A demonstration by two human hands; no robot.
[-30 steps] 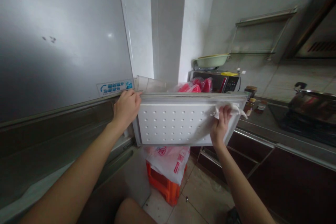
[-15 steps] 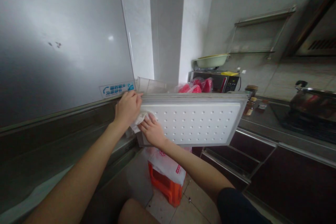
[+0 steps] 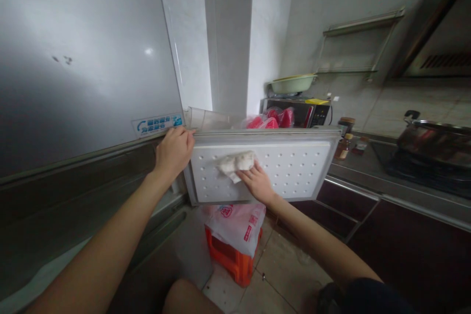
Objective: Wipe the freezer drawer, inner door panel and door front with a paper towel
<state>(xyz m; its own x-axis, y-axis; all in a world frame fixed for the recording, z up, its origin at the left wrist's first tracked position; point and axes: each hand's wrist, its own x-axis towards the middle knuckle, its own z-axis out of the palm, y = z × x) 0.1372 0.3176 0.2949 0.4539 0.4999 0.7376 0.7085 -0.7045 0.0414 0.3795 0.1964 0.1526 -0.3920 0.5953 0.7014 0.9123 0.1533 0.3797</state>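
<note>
A white panel with rows of small bumps, the inner face of an open fridge drawer door [image 3: 290, 169], stands in front of me. My left hand [image 3: 174, 151] grips its upper left corner, fingers closed over the edge. My right hand [image 3: 255, 181] presses a crumpled white cloth [image 3: 235, 163] against the panel, left of its middle, near the top. Red bags [image 3: 270, 120] and a clear plastic tub [image 3: 206, 118] show behind the panel's top edge.
The grey fridge door [image 3: 84, 59] fills the left. An orange crate [image 3: 230, 257] with a white plastic bag [image 3: 239, 221] sits on the floor below. A microwave [image 3: 309, 112] with a green basin [image 3: 292, 83], jars [image 3: 344, 140] and a pot [image 3: 432, 140] line the counter at right.
My right hand swept the cloth from the panel's right top corner to its far left, then back toward the middle. My left hand has kept its grip on the corner.
</note>
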